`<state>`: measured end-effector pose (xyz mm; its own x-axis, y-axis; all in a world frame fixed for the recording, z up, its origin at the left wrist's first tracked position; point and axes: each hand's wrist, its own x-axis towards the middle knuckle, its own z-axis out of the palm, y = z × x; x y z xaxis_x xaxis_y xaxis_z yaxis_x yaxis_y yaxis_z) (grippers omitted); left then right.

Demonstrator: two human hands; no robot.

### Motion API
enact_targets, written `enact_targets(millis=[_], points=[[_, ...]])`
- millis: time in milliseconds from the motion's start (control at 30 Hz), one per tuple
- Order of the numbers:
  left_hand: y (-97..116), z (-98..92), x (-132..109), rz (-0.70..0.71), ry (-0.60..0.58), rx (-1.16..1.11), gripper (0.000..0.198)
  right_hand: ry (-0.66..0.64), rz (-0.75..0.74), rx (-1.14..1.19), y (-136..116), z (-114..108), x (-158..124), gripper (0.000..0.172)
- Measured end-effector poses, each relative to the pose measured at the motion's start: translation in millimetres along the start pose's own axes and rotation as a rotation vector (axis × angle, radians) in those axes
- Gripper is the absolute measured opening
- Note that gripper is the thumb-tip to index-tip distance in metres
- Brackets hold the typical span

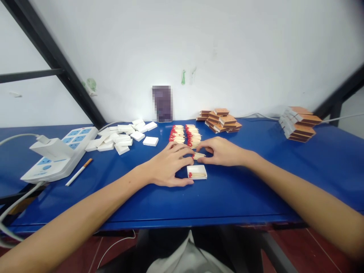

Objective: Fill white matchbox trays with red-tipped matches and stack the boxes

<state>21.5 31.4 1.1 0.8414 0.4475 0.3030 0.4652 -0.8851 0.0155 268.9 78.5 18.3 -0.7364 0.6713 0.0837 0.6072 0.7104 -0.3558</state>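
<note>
Had the left hand (170,165) and the right hand (216,151) close to each other above the blue table (241,197). Held a small bunch of matches (200,156) between the thumb and the index finger of the right hand, closed upon it from two sides, with the left fingertips at the end of the red heads. Could not tell about any lifting of this bunch from the table. Saw the left thumb well apart from the left fingers, near the left end of an open white tray (202,169), but could not tell about a grip there. Found this tray just beside the bunch, on the side nearer to the body, with some matches lying inside, red heads to the left.

Saw beyond the hands two rows of matches (193,137), side by side. Noticed farther left a loose pile of small white boxes (123,138), a cigarette (79,171) and a white power strip (75,144). Saw to the right of the rows a heap of brown matchboxes (224,120) and, well apart from it, a brown stack (303,127).
</note>
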Motion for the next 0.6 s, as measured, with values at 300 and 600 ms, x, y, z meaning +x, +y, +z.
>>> enact_targets(millis=[300,600], points=[[-0.2,0.9,-0.1,0.008,0.027,0.013,0.041,-0.042,-0.031,0.026,-2.8,0.0,0.4,0.025],[-0.4,1.1,0.4,0.005,0.023,0.001,0.040,-0.059,-0.032,0.073,-1.1,2.3,0.4,0.020]])
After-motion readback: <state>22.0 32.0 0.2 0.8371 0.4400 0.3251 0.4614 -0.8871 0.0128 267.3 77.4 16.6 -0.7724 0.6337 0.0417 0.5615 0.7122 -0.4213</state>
